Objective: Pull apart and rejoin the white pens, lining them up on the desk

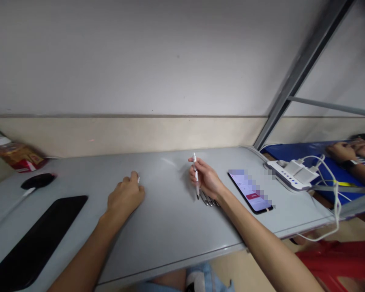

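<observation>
My right hand [206, 175] is closed around a white pen [196, 178], which stands nearly upright with its dark tip pointing down. Under and behind that hand, several pens [209, 199] with silvery tips lie side by side on the grey table [158, 239]; the hand covers most of them. To the left, my left hand [126, 192] rests on the tabletop with its fingers curled. A small white end [139, 179] of something pokes out by its fingertips, and the rest is hidden.
Right of my forearm lies a lit phone [251, 192]. Beyond it sits a power strip [288, 176] with white chargers and cables. At left are a black mat [39, 243], a dark oval object [38, 181] with a cable, and a jar [18, 156]. Another person's hands [342, 153] rest at far right.
</observation>
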Motion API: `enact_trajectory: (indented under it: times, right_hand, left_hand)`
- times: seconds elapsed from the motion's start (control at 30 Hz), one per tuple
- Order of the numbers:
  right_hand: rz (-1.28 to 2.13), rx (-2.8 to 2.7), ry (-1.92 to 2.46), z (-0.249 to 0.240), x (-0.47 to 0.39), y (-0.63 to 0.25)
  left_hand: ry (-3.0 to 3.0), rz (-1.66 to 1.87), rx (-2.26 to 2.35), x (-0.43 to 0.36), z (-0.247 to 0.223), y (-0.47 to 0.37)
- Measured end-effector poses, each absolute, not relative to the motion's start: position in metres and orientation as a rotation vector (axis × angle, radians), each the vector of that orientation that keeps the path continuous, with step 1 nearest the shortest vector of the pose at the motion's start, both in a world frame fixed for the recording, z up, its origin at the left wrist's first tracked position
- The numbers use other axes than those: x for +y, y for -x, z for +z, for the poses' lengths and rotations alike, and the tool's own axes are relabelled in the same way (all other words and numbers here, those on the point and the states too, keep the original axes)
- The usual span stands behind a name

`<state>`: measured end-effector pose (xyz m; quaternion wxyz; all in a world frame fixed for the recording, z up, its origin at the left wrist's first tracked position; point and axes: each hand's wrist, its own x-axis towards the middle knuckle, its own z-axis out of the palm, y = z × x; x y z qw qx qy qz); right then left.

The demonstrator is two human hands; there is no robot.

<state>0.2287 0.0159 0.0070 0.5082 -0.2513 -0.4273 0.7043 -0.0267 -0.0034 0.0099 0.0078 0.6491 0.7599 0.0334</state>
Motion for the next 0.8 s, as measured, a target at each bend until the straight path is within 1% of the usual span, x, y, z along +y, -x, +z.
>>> enact_trajectory:
  times: [0.1,0.3,0.43,0.53,0.8]
  right_hand:
    - [1.463,-1.317,0.832,0.005,0.016,-0.227]
    - [0.575,-1.928,1.329,-0.006,0.019,-0.232]
    - [0.25,-2.094,1.556,-0.013,0.022,-0.235]
    - [0.151,-2.103,1.597,-0.014,0.023,-0.24]
    - [0.327,-2.12,1.563,-0.008,0.021,-0.246]
  left_hand:
    - [-2.051,0.079,2.36,-0.005,0.01,0.024]
    - [-2.104,0.086,2.338,-0.006,0.009,0.021]
    - [-2.144,0.1,2.309,-0.005,0.008,0.02]
    - [-2.139,0.103,2.298,-0.006,0.009,0.02]
    - [-2.156,0.149,2.273,-0.005,0.007,0.022]
